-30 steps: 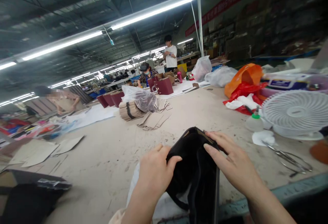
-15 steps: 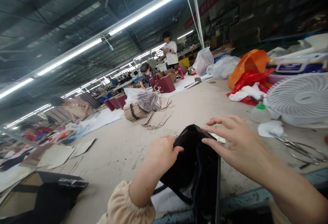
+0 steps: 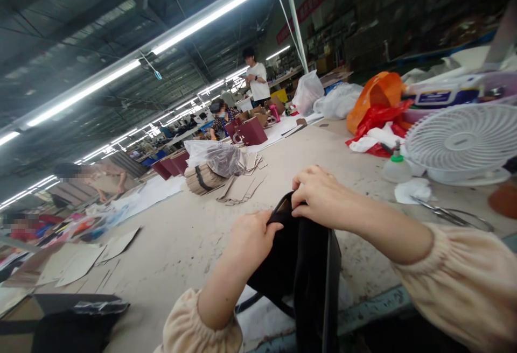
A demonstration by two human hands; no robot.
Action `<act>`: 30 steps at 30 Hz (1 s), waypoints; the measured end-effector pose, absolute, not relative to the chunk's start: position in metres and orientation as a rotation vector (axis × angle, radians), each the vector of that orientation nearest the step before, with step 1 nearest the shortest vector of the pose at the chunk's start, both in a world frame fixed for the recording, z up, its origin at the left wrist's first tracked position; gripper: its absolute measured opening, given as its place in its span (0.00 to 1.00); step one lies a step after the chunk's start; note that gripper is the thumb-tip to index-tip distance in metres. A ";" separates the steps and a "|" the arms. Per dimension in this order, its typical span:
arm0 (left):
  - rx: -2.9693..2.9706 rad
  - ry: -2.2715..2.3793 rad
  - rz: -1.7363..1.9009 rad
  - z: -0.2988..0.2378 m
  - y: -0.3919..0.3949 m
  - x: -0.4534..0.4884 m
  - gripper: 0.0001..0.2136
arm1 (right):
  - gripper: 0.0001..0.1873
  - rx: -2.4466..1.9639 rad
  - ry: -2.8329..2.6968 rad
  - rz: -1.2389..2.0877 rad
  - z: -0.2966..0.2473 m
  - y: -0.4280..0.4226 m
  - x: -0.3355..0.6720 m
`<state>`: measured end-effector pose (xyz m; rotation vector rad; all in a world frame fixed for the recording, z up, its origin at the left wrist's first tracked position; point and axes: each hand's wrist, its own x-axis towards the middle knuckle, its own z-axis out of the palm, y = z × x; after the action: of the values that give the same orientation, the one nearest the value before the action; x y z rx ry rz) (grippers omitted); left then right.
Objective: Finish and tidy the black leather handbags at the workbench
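Observation:
A black bag [image 3: 278,267] with a dark lining stands tilted at the table's front edge, its mouth facing me. My left hand [image 3: 252,237] grips the left part of its upper rim, thumb inside and fingers outside. My right hand [image 3: 313,194] pinches the same rim close by, at the top corner. Between the two hands a brownish strip shows at the edge of the rim. The lower part of the bag runs out of the picture.
Scissors [image 3: 448,214], a white fan [image 3: 460,140] and a green-capped bottle [image 3: 396,166] lie to the right. Ahead are a bundle of card pieces [image 3: 204,179] and maroon boxes [image 3: 251,131]. Another black piece [image 3: 72,323] lies at left. Co-workers are farther back.
My right hand has moved left and closed on the bag's rim, where its fingers were spread before. The left hand keeps its grip. The view has shifted slightly.

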<state>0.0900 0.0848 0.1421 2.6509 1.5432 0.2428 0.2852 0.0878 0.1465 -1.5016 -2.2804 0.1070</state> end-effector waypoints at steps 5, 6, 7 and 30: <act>2.658 1.521 0.236 0.140 0.086 0.090 0.09 | 0.07 -1.555 -2.229 0.085 0.151 0.087 0.284; 2.662 1.521 0.237 0.139 0.086 0.090 0.09 | 0.07 -1.572 -2.225 0.081 0.151 0.088 0.284; 2.668 1.523 0.238 0.139 0.085 0.090 0.09 | 0.07 -1.582 -2.223 0.077 0.151 0.089 0.284; 2.625 1.508 0.156 0.140 0.088 0.092 0.13 | 0.10 -1.576 -2.248 0.019 0.148 0.100 0.283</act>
<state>0.0920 0.0884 0.1396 2.6249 1.5076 0.1564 0.2833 0.0997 0.1482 -1.5763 -2.2476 0.0189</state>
